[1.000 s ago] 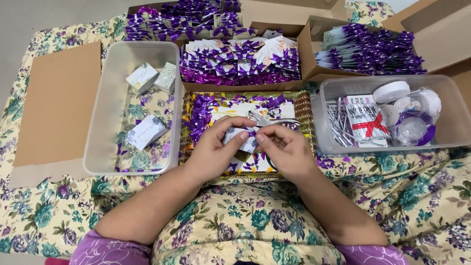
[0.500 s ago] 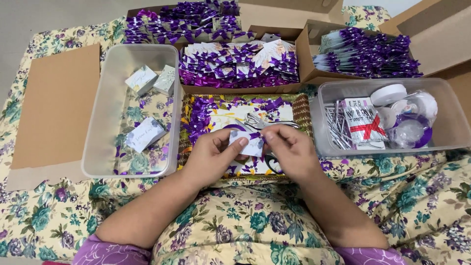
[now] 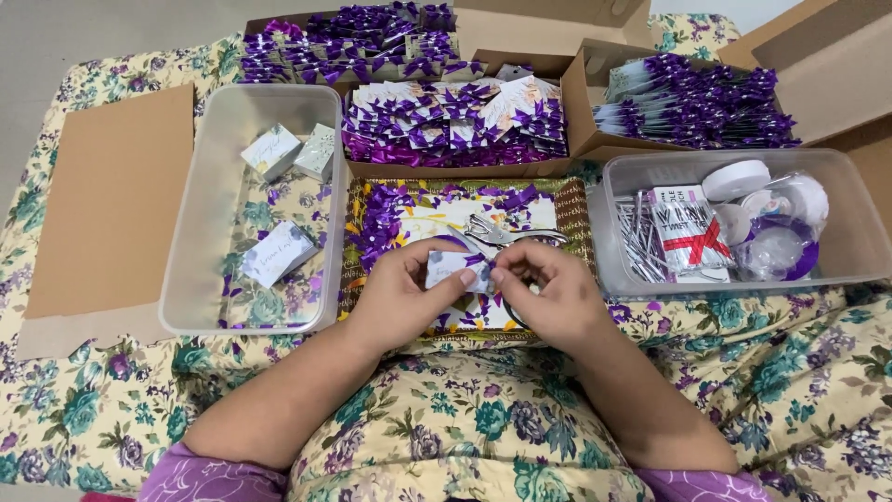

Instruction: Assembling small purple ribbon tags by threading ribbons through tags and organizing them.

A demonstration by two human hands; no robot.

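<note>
Left hand (image 3: 400,297) and right hand (image 3: 548,297) each pinch 1 small white card (image 3: 452,271) in their grip, over a tray of purple bows (image 3: 381,223). The left clear bin (image 3: 186,279) holds 3 small white boxes (image 3: 275,253). The right bin (image 3: 864,251) holds 1 red-crossed packet (image 3: 692,237).

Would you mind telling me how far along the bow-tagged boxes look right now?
Done: three cardboard boxes at the back hold many purple-bowed pieces. In hand: both the left hand and right hand pinch one small white box over the tray. Left: three plain boxes wait in the left bin, and loose bows lie on the tray.
</note>
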